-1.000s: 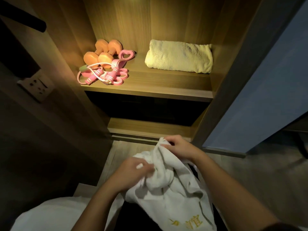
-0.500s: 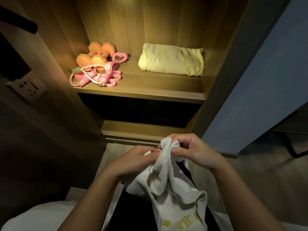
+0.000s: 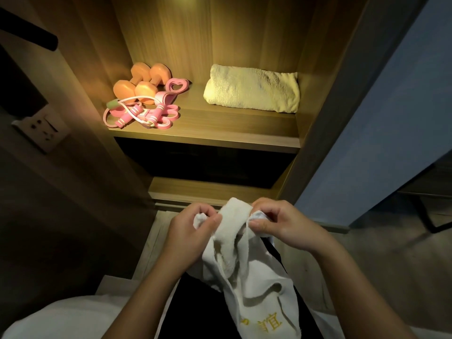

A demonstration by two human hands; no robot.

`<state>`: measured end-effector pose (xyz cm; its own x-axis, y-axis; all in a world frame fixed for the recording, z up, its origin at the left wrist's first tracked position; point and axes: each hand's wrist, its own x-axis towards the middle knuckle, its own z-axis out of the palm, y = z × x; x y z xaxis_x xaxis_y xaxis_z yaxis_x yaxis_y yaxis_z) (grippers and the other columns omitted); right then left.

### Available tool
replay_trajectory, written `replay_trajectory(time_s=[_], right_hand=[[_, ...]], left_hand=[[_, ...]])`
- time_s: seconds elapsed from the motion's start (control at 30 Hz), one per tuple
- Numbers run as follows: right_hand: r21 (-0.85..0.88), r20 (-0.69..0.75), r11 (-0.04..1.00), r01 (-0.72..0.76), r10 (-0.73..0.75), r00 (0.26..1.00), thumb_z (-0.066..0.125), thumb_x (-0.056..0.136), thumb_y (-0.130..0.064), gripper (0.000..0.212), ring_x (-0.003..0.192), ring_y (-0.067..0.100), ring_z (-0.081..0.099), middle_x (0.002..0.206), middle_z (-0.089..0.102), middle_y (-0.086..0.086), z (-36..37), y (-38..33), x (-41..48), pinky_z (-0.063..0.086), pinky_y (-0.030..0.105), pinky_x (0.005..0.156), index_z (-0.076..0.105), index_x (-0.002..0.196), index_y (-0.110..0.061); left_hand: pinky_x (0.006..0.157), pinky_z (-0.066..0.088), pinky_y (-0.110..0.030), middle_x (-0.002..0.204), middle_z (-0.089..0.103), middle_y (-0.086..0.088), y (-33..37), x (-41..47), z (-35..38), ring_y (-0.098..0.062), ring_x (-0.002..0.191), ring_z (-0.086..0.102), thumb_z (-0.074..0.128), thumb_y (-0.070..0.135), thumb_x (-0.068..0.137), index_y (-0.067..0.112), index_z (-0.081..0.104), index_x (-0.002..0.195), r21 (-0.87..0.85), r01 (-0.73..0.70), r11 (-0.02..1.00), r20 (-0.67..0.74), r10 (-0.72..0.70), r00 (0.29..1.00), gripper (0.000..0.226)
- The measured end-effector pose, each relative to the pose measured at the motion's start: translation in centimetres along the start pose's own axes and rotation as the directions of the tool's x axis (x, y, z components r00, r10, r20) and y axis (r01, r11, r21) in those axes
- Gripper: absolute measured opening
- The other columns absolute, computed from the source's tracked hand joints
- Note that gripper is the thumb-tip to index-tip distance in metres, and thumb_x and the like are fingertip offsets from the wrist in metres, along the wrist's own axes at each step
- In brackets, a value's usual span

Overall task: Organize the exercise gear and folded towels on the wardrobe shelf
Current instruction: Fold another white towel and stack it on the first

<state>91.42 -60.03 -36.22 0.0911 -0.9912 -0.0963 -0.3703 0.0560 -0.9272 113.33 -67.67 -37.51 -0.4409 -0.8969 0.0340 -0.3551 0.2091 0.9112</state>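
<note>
wardrobe (image 3: pixel 220 33): open, wood-grain panels, lit warm from above; dark bay under the shelf
blue panel (image 3: pixel 379 118): flat, matte, right of the wardrobe side
shelf (image 3: pixel 232 133): flat wood-grain board, gear at left, folded towel at right, bare strip between
white towel (image 3: pixel 244 277): terry, limp and rumpled, unfolded; hangs below the shelf, close to the camera, gold stitched characters near its lower end; covers part of the dark clothing behind it
folded towel (image 3: pixel 252 91): pale yellow terry, thick soft oblong, back right of the shelf, against the side wall
left hand (image 3: pixel 190 238): fingers curled, pinching the white towel's top edge
right hand (image 3: pixel 281 226): fingers curled, thumb and forefinger pinching the same edge, just beside the left
dumbbells (image 3: pixel 144 81): two, orange, smooth, faceted heads, side by side, back left
pink bands and rope (image 3: pixel 144 113): glossy tangled loops, in front of the dumbbells and touching them
wall socket (image 3: pixel 41 128): white plastic plate, left of the wardrobe, in shadow
</note>
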Motion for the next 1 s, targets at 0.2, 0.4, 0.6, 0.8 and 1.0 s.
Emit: replay_trajectory(time_s=[0.2,0.4,0.6,0.8,1.0], right_hand=[[0.207,0.069,0.978,0.024,-0.039,0.997,0.067,0.088,-0.032,0.020,0.081,0.015,0.062,0.085,0.065,0.001,0.3,0.1,-0.7,0.049,0.026,0.075,0.070,0.089,-0.012],[0.109,0.130,0.993,0.032,-0.046,0.990,0.066,0.090,-0.022,0.007,0.079,0.004,0.060,0.084,0.064,-0.009,0.2,-0.8,-0.4,0.046,0.018,0.071,0.071,0.087,-0.027],[0.036,-0.080,0.999,0.040,-0.037,0.996,0.062,0.093,-0.009,0.015,0.088,0.016,0.066,0.091,0.072,0.000,-1.4,-1.8,-0.7,0.053,0.028,0.080,0.076,0.092,-0.016],[-0.028,-0.228,0.966,0.255,-0.255,0.940,0.064,0.089,-0.020,0.010,0.086,0.007,0.065,0.091,0.069,-0.008,-3.4,-6.8,-0.8,0.049,0.018,0.075,0.074,0.086,-0.022],[-0.120,-0.145,0.937,0.328,-0.344,0.928,0.059,0.093,-0.026,0.014,0.088,0.006,0.066,0.091,0.070,-0.012,-1.3,-9.0,1.0,0.050,0.022,0.076,0.072,0.095,-0.020]], left_hand=[[0.069,0.046,-0.015,0.085,0.065,0.020,-0.5,-1.5,0.4,0.001,0.084,0.060,0.068,0.027,0.086,0.033,0.063,0.074,0.077,-0.044,0.996,0.101,0.036,0.994,0.014],[0.068,0.053,-0.020,0.087,0.073,0.011,0.5,-0.1,-0.2,0.003,0.077,0.065,0.071,0.036,0.085,0.030,0.074,0.085,0.001,0.217,0.976,0.369,-0.202,0.907,0.007],[0.059,0.050,-0.012,0.087,0.070,0.023,1.3,0.9,-1.0,0.004,0.082,0.064,0.067,0.019,0.088,0.037,0.071,0.086,-0.092,0.078,0.993,-0.082,-0.085,0.993,0.019],[0.064,0.048,-0.015,0.084,0.065,0.033,3.6,3.3,-1.8,0.011,0.083,0.061,0.065,0.021,0.091,0.041,0.065,0.084,-0.097,-0.014,0.995,-0.367,-0.022,0.930,0.021],[0.064,0.049,-0.008,0.085,0.068,0.026,6.2,4.1,-1.4,0.007,0.083,0.064,0.066,0.016,0.091,0.040,0.067,0.086,-0.110,-0.168,0.980,-0.330,0.123,0.936,0.024]])
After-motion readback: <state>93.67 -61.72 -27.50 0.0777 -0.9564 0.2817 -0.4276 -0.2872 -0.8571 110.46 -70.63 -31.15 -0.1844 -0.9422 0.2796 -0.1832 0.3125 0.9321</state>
